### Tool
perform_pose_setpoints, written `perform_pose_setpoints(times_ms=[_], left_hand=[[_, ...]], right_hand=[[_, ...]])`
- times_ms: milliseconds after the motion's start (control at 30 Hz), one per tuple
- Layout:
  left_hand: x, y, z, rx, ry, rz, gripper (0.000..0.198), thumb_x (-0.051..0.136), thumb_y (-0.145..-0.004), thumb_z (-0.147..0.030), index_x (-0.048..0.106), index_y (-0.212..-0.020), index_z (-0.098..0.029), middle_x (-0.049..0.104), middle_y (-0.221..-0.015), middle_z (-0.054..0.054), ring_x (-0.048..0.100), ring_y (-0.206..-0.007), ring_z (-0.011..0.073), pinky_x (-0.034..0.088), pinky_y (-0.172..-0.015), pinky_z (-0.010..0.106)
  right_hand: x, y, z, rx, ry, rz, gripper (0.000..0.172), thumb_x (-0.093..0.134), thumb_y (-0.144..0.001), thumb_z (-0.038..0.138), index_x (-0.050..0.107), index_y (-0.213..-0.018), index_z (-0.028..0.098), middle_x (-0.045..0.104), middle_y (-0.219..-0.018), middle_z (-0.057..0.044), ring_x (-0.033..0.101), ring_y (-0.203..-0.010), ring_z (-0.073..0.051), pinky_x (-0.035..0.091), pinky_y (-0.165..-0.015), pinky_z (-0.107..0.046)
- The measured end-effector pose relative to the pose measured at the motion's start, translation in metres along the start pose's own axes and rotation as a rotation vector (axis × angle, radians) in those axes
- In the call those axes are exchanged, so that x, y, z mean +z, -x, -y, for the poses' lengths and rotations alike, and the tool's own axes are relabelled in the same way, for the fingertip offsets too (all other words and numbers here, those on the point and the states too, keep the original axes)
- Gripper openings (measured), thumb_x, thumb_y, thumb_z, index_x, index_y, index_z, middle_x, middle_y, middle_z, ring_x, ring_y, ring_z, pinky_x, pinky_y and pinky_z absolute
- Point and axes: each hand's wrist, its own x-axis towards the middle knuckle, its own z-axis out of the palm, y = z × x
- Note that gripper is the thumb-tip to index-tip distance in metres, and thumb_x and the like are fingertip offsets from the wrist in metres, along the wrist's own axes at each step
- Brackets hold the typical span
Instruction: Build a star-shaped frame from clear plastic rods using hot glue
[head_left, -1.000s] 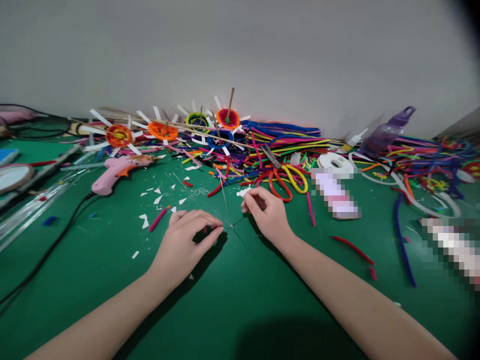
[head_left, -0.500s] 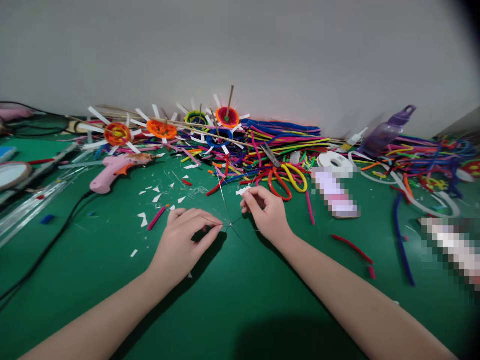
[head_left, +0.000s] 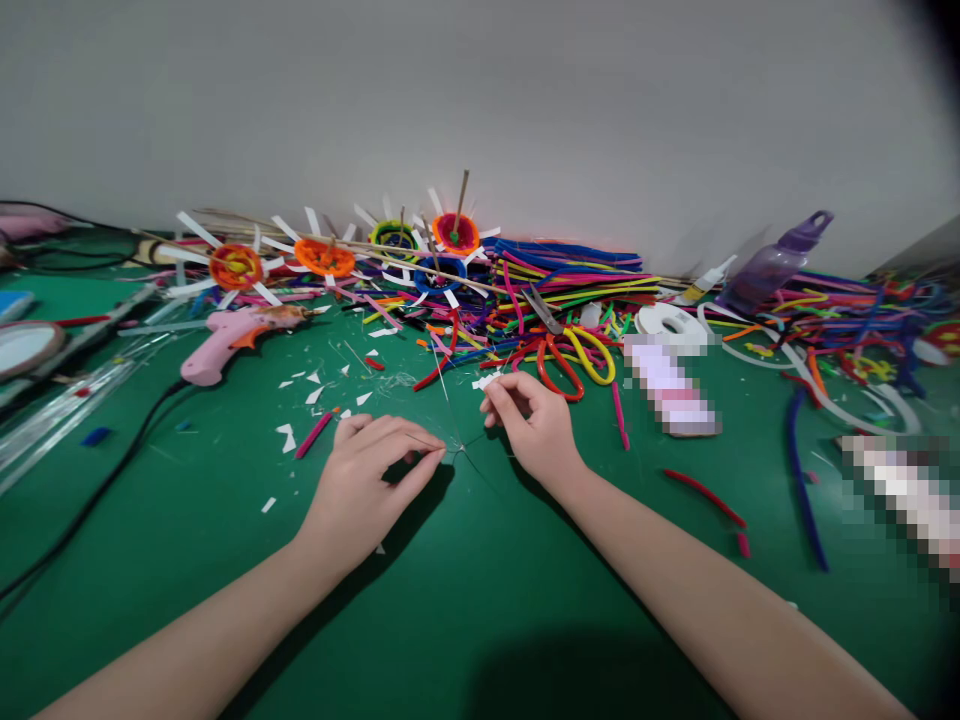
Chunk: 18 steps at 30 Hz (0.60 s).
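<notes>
wire point(head_left: 447, 405): thin, centre of frame, flat on the green mat point(head_left: 465, 610). Long axis runs up-frame, leaning slightly left, far end toward the pipe cleaner pile point(head_left: 570, 272).
left hand point(head_left: 366, 492): thumb and forefinger pinched tight on the wire's near end, other fingers loosely curled.
right hand point(head_left: 537, 425): narrow, fingers curled in, thumb on forefinger. A strand leads toward it (too fine to confirm contact).
pose: both forearms come in from the lower corners, hands close together, palms down, heels on the mat.
nearby: scissors point(head_left: 570, 362) just above my right hand.
</notes>
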Motion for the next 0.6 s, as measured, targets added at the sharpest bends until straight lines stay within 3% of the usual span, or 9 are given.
perform_pose_setpoints(times_ms=[333, 600], left_hand=[[-0.0004, -0.0001, 0.0002, 0.022, -0.010, -0.004, 0.004, 0.058, -0.083, -0.025, 0.062, -0.082, -0.025, 0.069, -0.086, -0.004, 0.062, -0.081, 0.0138, 0.035, -0.083, 0.036], [0.0008, -0.0009, 0.0000, -0.062, 0.008, 0.055, 0.008, 0.054, -0.083, -0.026, 0.061, -0.087, -0.025, 0.068, -0.087, -0.003, 0.061, -0.079, 0.0148, 0.035, -0.084, 0.037]], right_hand=[[-0.0005, 0.0001, 0.0012, 0.010, -0.001, -0.006, 0.022, 0.047, -0.089, 0.038, 0.056, -0.082, 0.019, 0.062, -0.073, -0.001, 0.060, -0.058, -0.010, 0.050, -0.059, -0.024], [-0.0006, -0.0022, 0.0006, 0.091, 0.017, -0.040, 0.023, 0.052, -0.085, 0.041, 0.054, -0.084, 0.019, 0.059, -0.072, -0.001, 0.053, -0.054, -0.009, 0.043, -0.051, -0.023]])
